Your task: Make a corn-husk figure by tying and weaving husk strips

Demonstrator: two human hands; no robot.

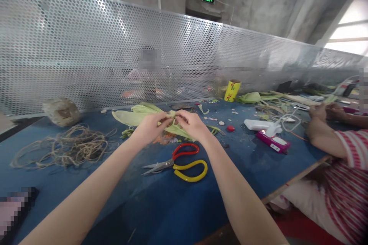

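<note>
My left hand (152, 127) and my right hand (189, 122) meet over the far middle of the blue table, with bent fingers pinching a small pale bundle (171, 114) between them. It looks like corn husk, though the fingers cover most of it. Behind and beneath my hands lie broad pale-green corn husks (126, 117), touching or nearly touching my fingers. Closer to me, a pair of scissors (175, 163) with one red and one yellow handle lies with its blades slightly apart. Orange-brown scraps (164, 138) are scattered just below my hands.
Tangled twine (77, 147) and a roll wrapped in clear plastic (61, 112) are at left. Rightward stand a yellow tube (232, 91) and a purple power strip (273, 141). A perforated metal screen (94, 53) borders the back. A co-worker's arm (323, 132) rests at far right.
</note>
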